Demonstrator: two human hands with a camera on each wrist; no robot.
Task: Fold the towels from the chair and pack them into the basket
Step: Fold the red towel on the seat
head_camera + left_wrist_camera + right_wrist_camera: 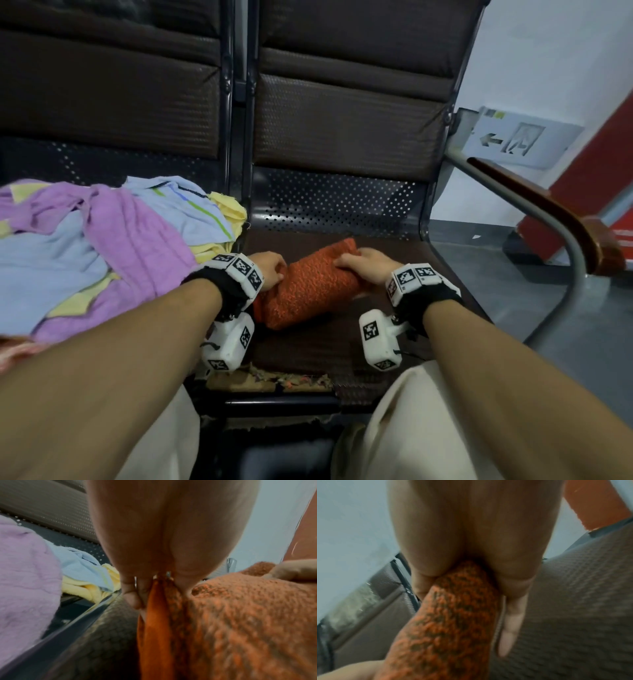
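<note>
Head view, chair seat (329,346): you are using its dark padded cushion as your folding surface, which is likely why the work is lying flat here and not in the air.
Towel pile (102,246): purple, blue and yellow towels are lying heaped on the neighbouring seat to your left, waiting unfolded; the pile's near edge is sitting just beside your left wrist.
Orange towel (308,291): it is lying folded into a thick bundle in the middle of the seat, running diagonally between your hands.
Left hand (270,270): your fingers are curling round the bundle's left end, pinching the layers together; the left wrist view is showing the fold gathered under your fingertips (132,601).
Right hand (363,265): you are gripping the far right end, thumb and fingers wrapped about the roll, seemingly keeping the fold from springing open.
Open room: bare cushion is showing ahead of and behind the bundle; the armrest (548,219) is bounding your right side.
Basket: not showing in any view.
</note>
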